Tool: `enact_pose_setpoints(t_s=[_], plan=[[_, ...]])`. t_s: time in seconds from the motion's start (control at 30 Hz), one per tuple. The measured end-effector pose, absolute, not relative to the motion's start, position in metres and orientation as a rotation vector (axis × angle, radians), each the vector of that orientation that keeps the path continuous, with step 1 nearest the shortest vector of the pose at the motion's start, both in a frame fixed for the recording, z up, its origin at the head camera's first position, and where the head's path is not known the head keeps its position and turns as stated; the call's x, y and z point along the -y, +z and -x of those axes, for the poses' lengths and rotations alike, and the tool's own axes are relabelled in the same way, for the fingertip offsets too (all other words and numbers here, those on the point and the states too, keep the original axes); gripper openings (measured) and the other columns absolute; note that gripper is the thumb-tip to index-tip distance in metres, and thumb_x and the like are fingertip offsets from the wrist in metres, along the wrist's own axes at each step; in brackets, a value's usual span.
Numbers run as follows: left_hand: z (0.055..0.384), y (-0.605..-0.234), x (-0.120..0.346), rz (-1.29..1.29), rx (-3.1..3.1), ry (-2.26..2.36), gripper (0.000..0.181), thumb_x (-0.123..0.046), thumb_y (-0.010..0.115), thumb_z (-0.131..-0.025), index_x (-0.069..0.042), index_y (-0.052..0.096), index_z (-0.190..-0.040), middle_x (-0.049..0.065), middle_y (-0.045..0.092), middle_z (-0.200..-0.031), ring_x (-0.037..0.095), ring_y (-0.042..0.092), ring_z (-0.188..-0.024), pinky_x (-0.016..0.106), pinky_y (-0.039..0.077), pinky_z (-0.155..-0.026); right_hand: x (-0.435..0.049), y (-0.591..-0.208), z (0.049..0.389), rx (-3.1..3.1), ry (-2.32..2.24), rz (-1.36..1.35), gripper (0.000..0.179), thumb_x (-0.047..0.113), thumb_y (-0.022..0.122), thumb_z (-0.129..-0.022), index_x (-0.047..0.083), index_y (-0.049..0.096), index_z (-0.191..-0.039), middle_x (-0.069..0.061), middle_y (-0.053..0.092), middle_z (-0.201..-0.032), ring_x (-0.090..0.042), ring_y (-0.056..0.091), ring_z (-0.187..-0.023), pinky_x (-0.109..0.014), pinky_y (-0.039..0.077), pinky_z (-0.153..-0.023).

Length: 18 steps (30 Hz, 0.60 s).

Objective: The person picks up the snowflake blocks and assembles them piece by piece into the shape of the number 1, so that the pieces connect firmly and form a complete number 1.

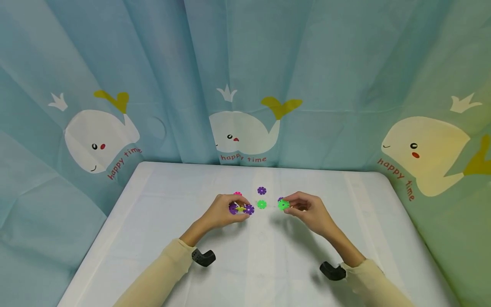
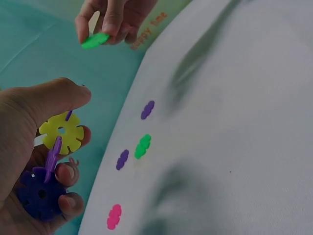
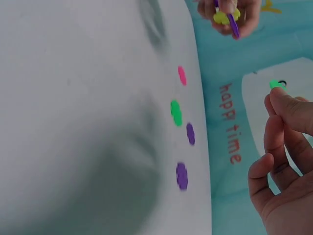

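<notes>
While the L hand (image 1: 221,212) grips a cluster of joined discs, i.e. a yellow disc (image 2: 71,138) w/ an edge-on purple piece (image 2: 52,164) between it & a dark purple disc (image 2: 39,208), the R hand (image 1: 312,212) pinches a green disc (image 1: 283,205) by its rim. Both loads are up off the white table (image 1: 226,277), apart from each other. Loose on the table: a pink disc (image 2: 114,217), another green disc (image 1: 261,204) & 2 purple discs (image 2: 147,110), none touching each other. Main risk, I'd say: the pinched disc slips or twists b/c only its edge is held. A hard or crooked push on the cluster could prob. pop a joint, esp. since those slots look shallow; a dropped pc. might scatter the loose ones.
</notes>
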<state>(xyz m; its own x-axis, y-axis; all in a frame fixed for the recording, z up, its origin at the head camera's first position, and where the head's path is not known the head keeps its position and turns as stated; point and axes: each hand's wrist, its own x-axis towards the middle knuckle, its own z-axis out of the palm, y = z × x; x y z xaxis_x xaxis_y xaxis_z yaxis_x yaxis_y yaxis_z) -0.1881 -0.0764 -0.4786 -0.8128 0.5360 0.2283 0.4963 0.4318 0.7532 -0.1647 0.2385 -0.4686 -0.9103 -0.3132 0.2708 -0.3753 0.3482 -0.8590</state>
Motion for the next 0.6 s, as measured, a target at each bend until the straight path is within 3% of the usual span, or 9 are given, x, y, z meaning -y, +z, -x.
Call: enact_pose_setpoints(t_s=[0.17, 0.43, 0.6], plan=[[0.188, -0.478, 0.075, -0.945, -2.626, 1.345, 0.028, -0.019, 0.087, -0.083, -0.012, 0.077, -0.108, -0.003, 0.073, -0.096, 0.01, 0.065, -0.088, 0.026, 0.055, -0.081, -0.219, -0.469, 0.164, 2.515, 1.654, -0.679, 0.024, 0.002, 0.081, -0.085, 0.007, 0.077, -0.108, -0.008, 0.075, -0.092, -0.017, 0.068, -0.076, -0.027, 0.057, -0.068], [0.189, -0.479, 0.073, -0.928, -2.603, 1.359, 0.028, -0.021, 0.087, -0.084, -0.013, 0.077, -0.108, -0.004, 0.074, -0.098, 0.009, 0.067, -0.09, 0.026, 0.056, -0.082, -0.193, -0.472, 0.162, 2.556, 1.597, -0.703, 0.024, -0.007, 0.078, -0.086, -0.003, 0.075, -0.109, -0.018, 0.074, -0.094, -0.031, 0.068, -0.074, -0.033, 0.058, -0.067], [0.188, -0.479, 0.072, -0.932, -2.605, 1.361, 0.027, -0.021, 0.086, -0.084, -0.013, 0.077, -0.108, -0.003, 0.074, -0.098, 0.01, 0.067, -0.09, 0.027, 0.056, -0.081, -0.185, -0.475, 0.161, 2.522, 1.61, -0.716, 0.025, -0.002, 0.079, -0.087, 0.001, 0.076, -0.111, -0.011, 0.075, -0.094, -0.027, 0.066, -0.073, -0.03, 0.056, -0.067]])
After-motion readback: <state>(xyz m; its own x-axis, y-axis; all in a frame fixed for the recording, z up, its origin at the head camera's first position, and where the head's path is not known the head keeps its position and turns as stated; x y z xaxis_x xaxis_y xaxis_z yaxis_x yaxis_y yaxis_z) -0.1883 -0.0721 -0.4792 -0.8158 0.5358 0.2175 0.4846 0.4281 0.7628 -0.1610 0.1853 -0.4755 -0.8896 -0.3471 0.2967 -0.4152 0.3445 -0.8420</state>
